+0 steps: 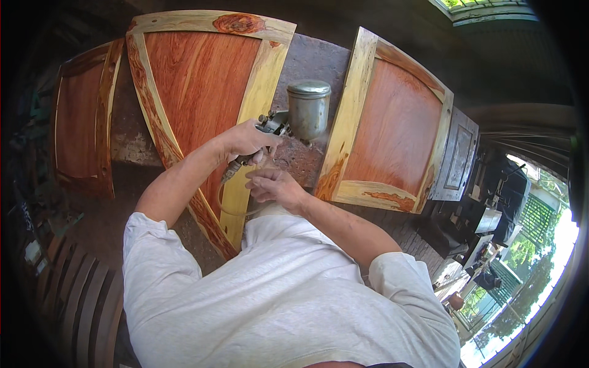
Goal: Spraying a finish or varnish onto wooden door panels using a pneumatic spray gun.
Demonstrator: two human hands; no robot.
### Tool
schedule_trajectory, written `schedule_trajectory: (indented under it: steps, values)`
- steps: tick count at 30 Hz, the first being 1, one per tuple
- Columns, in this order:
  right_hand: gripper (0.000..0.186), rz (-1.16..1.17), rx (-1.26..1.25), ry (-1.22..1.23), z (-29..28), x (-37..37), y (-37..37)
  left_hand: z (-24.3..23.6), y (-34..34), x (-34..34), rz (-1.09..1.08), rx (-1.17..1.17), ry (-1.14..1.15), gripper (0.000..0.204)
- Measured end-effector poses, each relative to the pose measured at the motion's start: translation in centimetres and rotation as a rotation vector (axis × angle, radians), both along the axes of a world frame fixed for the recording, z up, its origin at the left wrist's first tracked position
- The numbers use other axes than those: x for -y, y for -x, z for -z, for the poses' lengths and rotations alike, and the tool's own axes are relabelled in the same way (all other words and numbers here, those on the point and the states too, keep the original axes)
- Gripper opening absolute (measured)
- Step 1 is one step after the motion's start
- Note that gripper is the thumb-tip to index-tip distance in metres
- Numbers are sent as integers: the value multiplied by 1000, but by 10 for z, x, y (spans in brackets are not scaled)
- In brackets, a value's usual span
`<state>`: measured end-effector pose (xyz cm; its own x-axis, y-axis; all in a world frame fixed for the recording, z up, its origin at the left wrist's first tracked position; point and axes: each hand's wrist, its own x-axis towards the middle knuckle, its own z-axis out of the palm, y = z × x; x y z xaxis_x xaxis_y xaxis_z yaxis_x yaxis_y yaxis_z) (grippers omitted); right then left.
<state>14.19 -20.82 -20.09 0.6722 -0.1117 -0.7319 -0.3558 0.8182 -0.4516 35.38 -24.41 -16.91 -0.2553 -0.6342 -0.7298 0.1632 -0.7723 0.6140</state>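
Note:
My left hand (250, 140) is wrapped round the handle of a spray gun (270, 122), whose dull metal paint cup (308, 110) has a shiny lid and sits to the right of the hand. A fitting (230, 170) sticks out below the grip, and a thin pale hose (244, 214) loops near my waist. Just below the gun, my right hand (275, 187) is closed with its fingers curled in; whether something small is between them cannot be made out. Under the hands lies a wooden panel (202, 73) with a reddish centre and a pale yellow frame.
A second reddish panel (392, 122) with a pale frame lies to the right, beside a grey panel (457, 153). Another dark reddish panel (86, 116) is at the left. Curved wooden slats (92, 300) stand at the lower left. Assorted items (485, 221) crowd the right side.

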Motion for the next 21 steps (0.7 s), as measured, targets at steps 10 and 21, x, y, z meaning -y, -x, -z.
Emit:
schedule_trajectory:
  steps: [10, 21]
  values:
    - [37, -345, -90, 335, -39, -21, 107, 15, -18, 119, 45, 120, 83, 23]
    - [38, -246, -493, 654, -28, -41, 230, 26, 14, 228, -268, 234, 338, 29]
